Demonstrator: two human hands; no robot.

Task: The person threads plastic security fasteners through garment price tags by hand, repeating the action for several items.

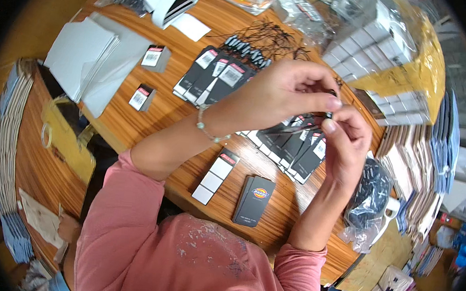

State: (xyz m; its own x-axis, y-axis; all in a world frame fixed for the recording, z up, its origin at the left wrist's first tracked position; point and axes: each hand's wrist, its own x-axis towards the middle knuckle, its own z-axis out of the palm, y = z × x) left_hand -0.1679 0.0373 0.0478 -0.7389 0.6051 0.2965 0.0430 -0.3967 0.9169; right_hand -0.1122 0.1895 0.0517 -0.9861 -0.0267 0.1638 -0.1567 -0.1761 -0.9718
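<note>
While hands (297, 96) (352, 136) pinch cord (329, 115), bag (358, 236) holds black pieces (369, 183)

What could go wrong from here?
The small dark piece pinched between the left hand and right hand might slip and be hard to spot among the dark tags below.
The loose black cords lie in a tangle, so lifting one could drag others.
The stack of dark cards sits near the edge of the table and might get knocked off.
</note>
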